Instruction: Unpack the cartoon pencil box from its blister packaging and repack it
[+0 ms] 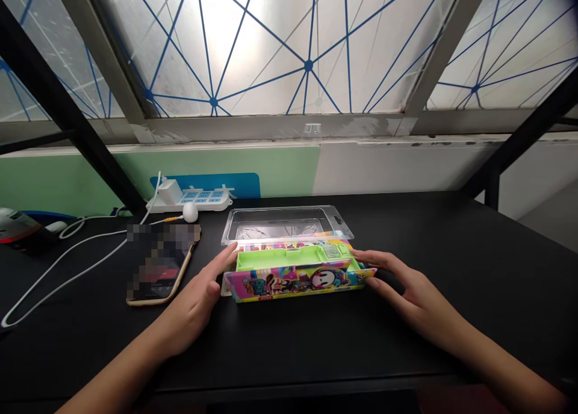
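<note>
Evidently the long, box-shaped case with bright cartoon-printed sides and a light green plastic inside [298, 283] is what both hands attend to; it lies open side up near the middle of the matte black desk [293, 342]. The bare left hand [198, 299] is unclenched, its fingers stretched forward against the case's left end and the thumb free of it. The bare right hand [410, 284] sits at the opposite end, thumb and fingers parted about the front corner; whether they pinch it, I can't tell. Just behind lies a shallow, clear plastic tray [275, 227], while a dark-screened phone with a tan edge [158, 269] rests left of the case, apart from it.

As for handling, the case looks light and hollow, its green shell fairly stiff, the glossy printed sides thinner and perhaps a little slippery. Both short ends seem the best places to hold, with even, gentle pressure; squeezing the long walls could bow them inward. The clear tray looks flimsier, likely to crack if bent, so its rim suits fingertips.
</note>
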Available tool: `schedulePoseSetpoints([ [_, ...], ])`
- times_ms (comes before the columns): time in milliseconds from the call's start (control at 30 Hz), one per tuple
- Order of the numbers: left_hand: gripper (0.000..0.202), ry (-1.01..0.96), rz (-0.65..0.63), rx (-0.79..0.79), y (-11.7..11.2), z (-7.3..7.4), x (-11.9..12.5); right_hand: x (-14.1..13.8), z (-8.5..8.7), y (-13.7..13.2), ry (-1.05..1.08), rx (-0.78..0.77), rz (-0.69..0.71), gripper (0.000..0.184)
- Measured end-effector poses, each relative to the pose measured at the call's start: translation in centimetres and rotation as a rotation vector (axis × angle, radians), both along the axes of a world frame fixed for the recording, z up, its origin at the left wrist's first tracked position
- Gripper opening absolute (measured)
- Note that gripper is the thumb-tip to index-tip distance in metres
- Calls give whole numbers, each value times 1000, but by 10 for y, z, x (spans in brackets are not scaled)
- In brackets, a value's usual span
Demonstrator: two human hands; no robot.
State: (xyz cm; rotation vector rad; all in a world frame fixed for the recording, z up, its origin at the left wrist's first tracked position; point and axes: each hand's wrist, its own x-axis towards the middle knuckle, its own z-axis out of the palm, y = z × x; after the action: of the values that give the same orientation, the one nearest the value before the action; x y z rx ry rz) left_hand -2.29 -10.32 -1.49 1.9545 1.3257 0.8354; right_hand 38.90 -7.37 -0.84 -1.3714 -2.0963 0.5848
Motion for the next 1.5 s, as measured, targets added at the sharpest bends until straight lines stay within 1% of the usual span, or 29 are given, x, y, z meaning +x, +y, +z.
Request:
schedulePoseSetpoints([
  [33, 87, 5, -5, 3, 0, 1, 1, -1, -2, 0, -15, -3, -1, 47],
  [133, 89, 69, 10, -4, -1, 4, 4, -2, -8, 0, -94, 0, 44, 68],
  [200, 95, 110, 39, -5, -4, 4, 7, -2, -12, -1, -127, 17, 66, 74],
  [267, 101, 134, 55, 40, -7, 3, 9, -1, -14, -3, -118, 29, 63, 71],
  [333, 102, 136, 60, 108, -10, 0, 11, 0, -14, -4, -92, 49, 47, 68],
  [400, 98, 111, 77, 170, -13, 0, 13, 0, -11, -5, -65, 129, 36, 63],
  [467, 94, 71, 104, 231, -10, 5, 19, -3, -3, -2, -30, 245, 32, 54],
  [500, 93, 53, 122, 259, -6, 10, 23, -5, 3, 2, -7, 289, 29, 51],
  [567, 98, 39, 165, 301, 9, 25, 32, -13, 17, 16, 30, 312, 14, 49],
  [600, 98, 52, 208, 308, 20, 33, 37, -18, 23, 26, 41, 301, -1, 50],
  [667, 91, 75, 272, 382, 46, 47, 46, -28, 33, 51, 47, 297, -31, 53],
  [733, 84, 93, 287, 402, 71, 52, 51, -36, 36, 78, 55, 343, -31, 53],
  [800, 78, 125, 307, 379, 88, 46, 50, -41, 29, 99, 45, 364, -10, 53],
  [867, 77, 173, 301, 350, 96, 33, 46, -42, 18, 109, 7, 359, 17, 52],
  [967, 76, 259, 272, 260, 95, 15, 38, -41, 2, 109, -53, 311, 47, 50],
  [1033, 77, 309, 258, 200, 93, 10, 35, -39, -4, 106, -66, 261, 44, 51],
  [1100, 81, 363, 252, 158, 92, 10, 34, -38, -5, 103, -71, 231, 44, 53],
  [1167, 83, 410, 251, 132, 93, 12, 33, -36, -5, 103, -90, 220, 72, 51],
  [1300, 80, 474, 241, 116, 93, 16, 35, -34, -4, 102, -171, 241, 116, 44],
  [1400, 75, 558, 228, 187, 91, 18, 37, -35, -1, 97, -214, 345, 128, 40],
  [1500, 68, 667, 189, 299, 88, 19, 39, -38, 5, 87, -196, 502, 201, 33],
])
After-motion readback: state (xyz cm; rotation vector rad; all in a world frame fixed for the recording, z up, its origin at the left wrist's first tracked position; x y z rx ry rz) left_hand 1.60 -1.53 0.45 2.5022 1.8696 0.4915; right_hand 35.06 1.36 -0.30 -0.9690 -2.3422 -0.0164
